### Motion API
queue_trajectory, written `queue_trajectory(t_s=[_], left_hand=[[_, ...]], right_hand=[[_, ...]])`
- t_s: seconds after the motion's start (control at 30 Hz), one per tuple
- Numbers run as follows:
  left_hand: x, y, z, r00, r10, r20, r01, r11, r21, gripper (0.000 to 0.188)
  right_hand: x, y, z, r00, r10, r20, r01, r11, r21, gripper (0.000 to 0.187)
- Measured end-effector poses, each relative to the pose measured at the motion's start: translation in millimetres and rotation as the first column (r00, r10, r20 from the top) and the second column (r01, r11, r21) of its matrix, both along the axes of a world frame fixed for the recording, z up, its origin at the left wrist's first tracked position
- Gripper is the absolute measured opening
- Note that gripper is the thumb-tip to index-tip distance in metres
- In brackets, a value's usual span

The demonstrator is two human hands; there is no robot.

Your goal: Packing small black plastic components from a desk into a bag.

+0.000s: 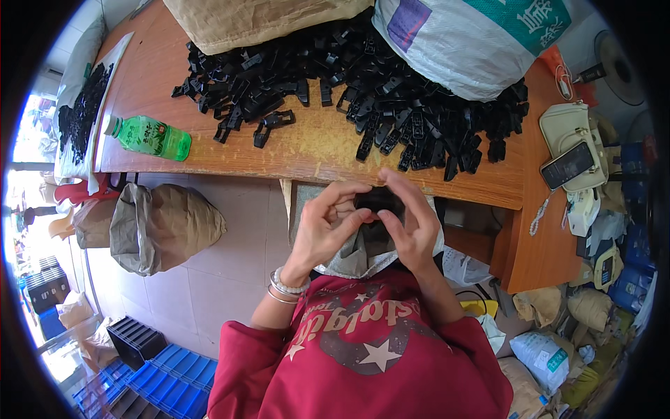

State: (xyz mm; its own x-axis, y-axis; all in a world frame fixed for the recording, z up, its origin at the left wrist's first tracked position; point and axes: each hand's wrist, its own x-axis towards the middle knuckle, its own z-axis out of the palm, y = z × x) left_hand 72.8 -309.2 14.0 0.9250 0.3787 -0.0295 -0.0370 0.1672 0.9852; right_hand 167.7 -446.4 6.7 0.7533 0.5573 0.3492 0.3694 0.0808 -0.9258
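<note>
Just off the table's front edge, my left hand and my right hand meet over an open sack at my lap. Between them they grip a small black plastic part, thumbs on its near side and fingers curled round its ends. My fingers cover much of it, so its exact shape is hard to make out. Beyond my hands, a large heap of similar black plastic parts spreads over the wooden table. A pair of these parts lies a little apart at the heap's near side.
A green bottle lies on its side at the table's left. A brown paper sack and a white woven sack rest behind the heap. At right are a handbag and phone. An open sack stands left on the floor.
</note>
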Motion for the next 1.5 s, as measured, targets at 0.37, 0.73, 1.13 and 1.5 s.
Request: queue_trajectory(t_s=[0.37,0.73,1.13,1.5], left_hand=[[-4.6,-0.7,7.2,0.997,0.076,0.021,-0.078,0.891,0.447,0.034],[12.2,124.2,-35.6,0.755,0.651,0.084,-0.325,0.259,0.909,0.035],[-7.5,103.9,-51.2,0.847,0.494,-0.197,-0.421,0.849,0.319,0.011],[10.6,70.8,-46.4,0.944,0.291,-0.157,-0.164,0.825,0.541,0.035]], right_hand=[[-2.3,2.1,-5.7,0.962,0.049,-0.268,-0.034,0.998,0.060,0.027],[28.4,-14.8,-11.6,1.000,0.000,0.005,0.002,0.916,-0.400,0.019],[37.5,8.4,-35.0,0.780,-0.094,0.618,0.476,0.731,-0.489,0.025],[25.5,-0.9,-36.5,0.900,-0.254,0.353,0.352,0.902,-0.250,0.022]])
